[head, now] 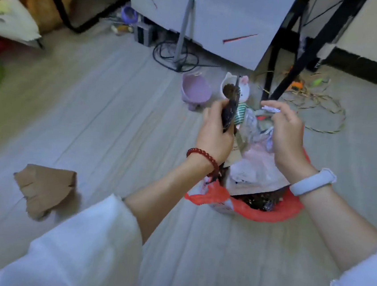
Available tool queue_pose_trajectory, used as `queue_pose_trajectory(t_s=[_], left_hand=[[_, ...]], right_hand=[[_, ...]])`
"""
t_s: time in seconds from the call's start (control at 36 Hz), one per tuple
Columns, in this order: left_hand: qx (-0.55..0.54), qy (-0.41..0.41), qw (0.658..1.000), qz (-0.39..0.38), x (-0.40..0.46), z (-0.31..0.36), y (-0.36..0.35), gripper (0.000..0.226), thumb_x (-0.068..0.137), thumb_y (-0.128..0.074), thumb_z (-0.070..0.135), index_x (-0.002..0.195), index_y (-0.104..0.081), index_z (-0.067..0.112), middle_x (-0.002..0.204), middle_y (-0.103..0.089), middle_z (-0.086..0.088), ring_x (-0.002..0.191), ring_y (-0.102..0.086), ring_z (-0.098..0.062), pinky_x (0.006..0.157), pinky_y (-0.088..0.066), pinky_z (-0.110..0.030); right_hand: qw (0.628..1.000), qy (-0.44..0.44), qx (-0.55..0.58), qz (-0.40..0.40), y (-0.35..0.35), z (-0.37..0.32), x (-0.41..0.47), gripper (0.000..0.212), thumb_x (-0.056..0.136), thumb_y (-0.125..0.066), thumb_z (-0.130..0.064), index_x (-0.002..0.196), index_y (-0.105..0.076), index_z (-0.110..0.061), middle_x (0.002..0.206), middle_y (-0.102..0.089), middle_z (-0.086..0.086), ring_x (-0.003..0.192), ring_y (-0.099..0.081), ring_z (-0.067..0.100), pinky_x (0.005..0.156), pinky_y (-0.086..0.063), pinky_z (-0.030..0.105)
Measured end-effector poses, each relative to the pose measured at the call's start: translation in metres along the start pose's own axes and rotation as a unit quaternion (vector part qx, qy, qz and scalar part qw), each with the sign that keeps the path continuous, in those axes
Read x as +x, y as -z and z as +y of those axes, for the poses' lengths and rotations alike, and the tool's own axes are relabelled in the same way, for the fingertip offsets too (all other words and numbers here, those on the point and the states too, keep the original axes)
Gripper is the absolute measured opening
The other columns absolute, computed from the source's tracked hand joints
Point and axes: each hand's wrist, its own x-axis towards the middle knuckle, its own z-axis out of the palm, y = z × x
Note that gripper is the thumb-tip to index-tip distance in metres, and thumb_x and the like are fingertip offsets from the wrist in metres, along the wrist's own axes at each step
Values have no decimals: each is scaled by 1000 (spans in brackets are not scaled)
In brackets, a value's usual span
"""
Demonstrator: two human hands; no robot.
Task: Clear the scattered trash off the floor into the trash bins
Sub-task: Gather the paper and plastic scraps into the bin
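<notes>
Left hand (pixel 214 131) grips a dark wrapper (pixel 299 118); right hand (pixel 286 134) pinches a pale scrap (pixel 270 109), both over the heaped red-lined bin (pixel 268 215). Brown cardboard (pixel 44 189) remains on floor. Risk: overfull heap sheds dropped pieces.

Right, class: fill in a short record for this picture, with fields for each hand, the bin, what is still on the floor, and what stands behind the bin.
left hand: left hand grips a dark flat piece of trash above the bin
right hand: right hand pinches a small pale scrap over the bin
bin: red-lined bin, piled high with clear plastic and cardboard
floor trash left: torn brown cardboard lying to the left
behind the bin: purple tub and a white rabbit-faced tub
</notes>
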Motion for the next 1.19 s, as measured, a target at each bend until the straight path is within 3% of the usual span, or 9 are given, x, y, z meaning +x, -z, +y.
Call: queue_pose_trajectory(t_s=[0.14, 0.25, 0.36, 0.5, 0.61, 0.72, 0.78, 0.94, 1.19], left_hand=[[351, 11, 925, -143, 7, -15, -71, 58, 85, -54, 44, 135, -34, 22, 137, -31, -13, 127, -27, -33, 102, -25, -49], [482, -9, 841, -247, 5, -31, -68, 104, 69, -57, 71, 146, -6, 23, 155, 6, -10, 141, 11, -34, 107, 6, -63], [501, 25, 811, -300, 8, -38, -45, 120, 61, -66, 68, 146, 7, 25, 154, 17, -8, 139, 22, -34, 104, 11, -65], [452, 116, 844, -264, 21, -51, -9, 102, 76, -68, 43, 146, 6, 33, 155, 13, -5, 142, 16, -30, 109, 3, -62], [353, 137, 906, -192, 19, -69, 2, 85, 86, -57, 38, 148, -1, 23, 156, 0, -11, 143, -4, -28, 114, -13, -48], [227, 166, 942, -185, 7, -81, -1, 72, 93, -49, 26, 147, -6, 9, 153, -18, -13, 138, -26, -23, 107, -25, -28], [186, 175, 953, -166, 1, -84, -5, 59, 94, -45, 20, 144, -16, 9, 139, -42, -11, 119, -48, -24, 92, -39, -26], [172, 178, 960, -129, -7, -77, -12, 40, 95, -36, 11, 133, -26, 10, 79, -54, -3, 64, -51, -20, 54, -37, -29], [221, 169, 958, -74, -8, -74, -10, 34, 91, -47, 19, 123, -47, 8, 122, -47, -12, 104, -52, -28, 82, -37, -25]], right_hand=[[997, -36, -36, 62, 66, 38, 15, 35, 89, -39, -9, 89, -64, -33, 117, -52, 7, 95, -57, 5, 89, -45, 26], [993, 24, -115, -15, 75, 48, 5, 34, 95, -41, -21, 125, -55, -13, 124, -39, 4, 113, -41, -1, 97, -26, 0], [932, 113, -311, -148, 61, 60, -4, 65, 79, -27, -65, 139, -34, -42, 149, -24, 3, 139, -19, 22, 114, -16, 44], [793, 103, -506, -324, 37, 97, -9, 69, 77, -32, -77, 134, 5, -64, 155, 22, -8, 139, 28, 30, 107, 10, 67], [752, 60, -541, -373, 20, 135, -17, 79, 70, -31, -85, 133, 11, -63, 152, 31, -6, 137, 31, 35, 106, 5, 68], [696, 63, -578, -421, 1, 158, -13, 101, 34, 7, -100, 124, 32, -60, 145, 43, -7, 136, 31, 39, 104, -2, 73], [668, 54, -603, -432, -6, 169, -10, 93, 54, -10, -97, 129, 28, -58, 144, 43, -4, 134, 34, 39, 103, 0, 73], [653, 29, -616, -438, -17, 171, -9, 69, 87, -31, -63, 137, 17, -56, 146, 41, -3, 134, 35, 38, 105, 2, 72], [741, 38, -524, -419, 12, 125, -1, 59, 90, -22, -64, 138, 11, -56, 155, 24, -3, 139, 29, 29, 110, 12, 61]])
